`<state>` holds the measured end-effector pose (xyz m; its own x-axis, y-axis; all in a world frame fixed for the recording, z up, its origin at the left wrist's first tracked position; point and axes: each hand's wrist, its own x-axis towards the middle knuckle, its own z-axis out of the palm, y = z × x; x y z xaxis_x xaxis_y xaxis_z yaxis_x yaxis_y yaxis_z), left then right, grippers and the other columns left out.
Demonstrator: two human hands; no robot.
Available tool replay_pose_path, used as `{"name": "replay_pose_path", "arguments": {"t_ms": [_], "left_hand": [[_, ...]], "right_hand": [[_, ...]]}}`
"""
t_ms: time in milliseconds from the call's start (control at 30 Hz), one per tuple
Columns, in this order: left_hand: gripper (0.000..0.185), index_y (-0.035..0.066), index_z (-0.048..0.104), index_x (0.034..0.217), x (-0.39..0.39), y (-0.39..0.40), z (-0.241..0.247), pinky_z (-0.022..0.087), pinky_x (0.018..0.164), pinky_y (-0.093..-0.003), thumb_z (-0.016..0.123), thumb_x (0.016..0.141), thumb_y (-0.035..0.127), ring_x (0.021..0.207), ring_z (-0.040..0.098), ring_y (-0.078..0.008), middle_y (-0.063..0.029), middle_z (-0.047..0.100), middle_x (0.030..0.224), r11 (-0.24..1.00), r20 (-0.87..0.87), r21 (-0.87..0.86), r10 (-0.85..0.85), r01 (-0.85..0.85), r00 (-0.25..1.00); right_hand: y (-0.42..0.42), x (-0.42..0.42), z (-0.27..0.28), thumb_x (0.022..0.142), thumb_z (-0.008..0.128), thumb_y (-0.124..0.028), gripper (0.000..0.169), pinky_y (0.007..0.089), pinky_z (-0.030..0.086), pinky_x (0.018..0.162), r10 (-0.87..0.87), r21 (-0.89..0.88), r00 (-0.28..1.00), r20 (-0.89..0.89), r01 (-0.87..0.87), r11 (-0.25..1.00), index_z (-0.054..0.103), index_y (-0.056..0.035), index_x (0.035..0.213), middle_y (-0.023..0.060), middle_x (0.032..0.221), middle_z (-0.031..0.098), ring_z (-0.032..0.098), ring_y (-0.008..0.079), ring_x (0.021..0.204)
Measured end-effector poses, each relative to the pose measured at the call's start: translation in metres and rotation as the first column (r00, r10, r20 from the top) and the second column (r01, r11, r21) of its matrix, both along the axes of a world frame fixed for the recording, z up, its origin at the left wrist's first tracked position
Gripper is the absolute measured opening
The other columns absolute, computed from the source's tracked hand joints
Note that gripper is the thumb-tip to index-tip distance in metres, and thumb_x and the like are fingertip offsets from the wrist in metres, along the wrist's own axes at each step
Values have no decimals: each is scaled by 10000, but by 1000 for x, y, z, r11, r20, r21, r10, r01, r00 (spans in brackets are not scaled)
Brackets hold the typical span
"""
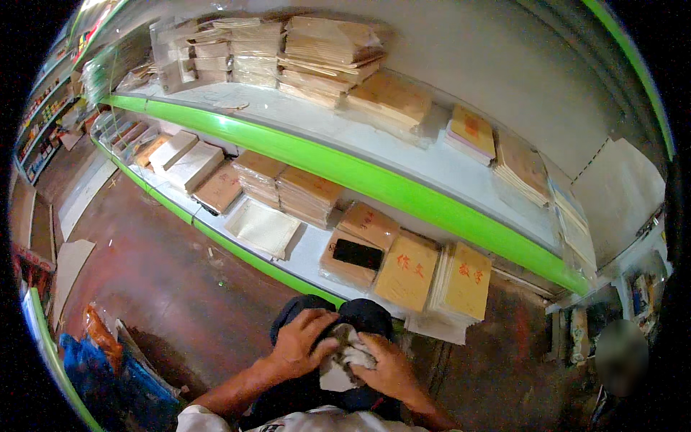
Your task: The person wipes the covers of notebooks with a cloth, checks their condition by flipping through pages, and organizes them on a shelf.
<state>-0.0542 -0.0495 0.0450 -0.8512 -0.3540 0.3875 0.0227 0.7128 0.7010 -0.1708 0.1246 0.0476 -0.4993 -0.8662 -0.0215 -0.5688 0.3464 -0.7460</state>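
Observation:
Low in the view, a crumpled whitish cloth (339, 375) with dark, dirty-looking patches lies bunched between my hands, over my lap. My left hand (305, 340) grips its left side, with the thumb against the cloth and the fingers bent near my dark-clad knee. From the other side, my right hand (386, 364) pinches a fold between thumb and fingers. Just beyond my knees is the lower shelf, where a black phone (357, 255) lies on a plastic-wrapped stack of brown-covered notebooks (345, 274). Yellowish notebooks (406, 270) with red print lie to its right.
A green-edged upper shelf (345, 175) overhangs the lower shelf (208, 213). Tall stacks of paper booklets (324, 59) stand on the upper one. A white pad (263, 227) lies on the lower shelf. Blue plastic bags (108, 372) and cardboard (73, 270) are on the reddish floor at left.

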Motion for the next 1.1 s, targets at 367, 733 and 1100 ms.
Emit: {"name": "replay_pose_path", "arguments": {"t_ms": [367, 733, 1100], "left_hand": [[376, 17, 581, 1029, 3, 11, -32, 483, 785, -391, 694, 736, 225, 913, 577, -328, -167, 580, 996, 990, 21, -71, -117, 118, 993], [338, 8, 594, 988, 0, 13, -40, 485, 769, -387, 689, 740, 217, 889, 585, -312, -154, 588, 964, 985, -83, -141, -107, 95, 991], [327, 19, 605, 978, 0, 10, -43, 489, 737, -380, 697, 730, 212, 863, 591, -302, -139, 597, 944, 991, -117, -97, -103, 91, 988]], "right_hand": [[-51, -84, 172, 806, 644, -206, 316, 322, 497, 774, -114, -196, 971, -211, 72, 978, 608, -46, 1077, 91, 921, 653, 625, 205, 849], [-171, -232, 247, 838, 614, -265, 306, 224, 436, 403, -270, -88, 954, 130, 282, 955, 542, 28, 887, 81, 716, 540, 575, 133, 559], [-212, -246, 226, 776, 678, -388, 399, 279, 441, 404, -308, -52, 782, 542, 397, 916, 476, -44, 767, 92, 665, 536, 513, 188, 478]]}}
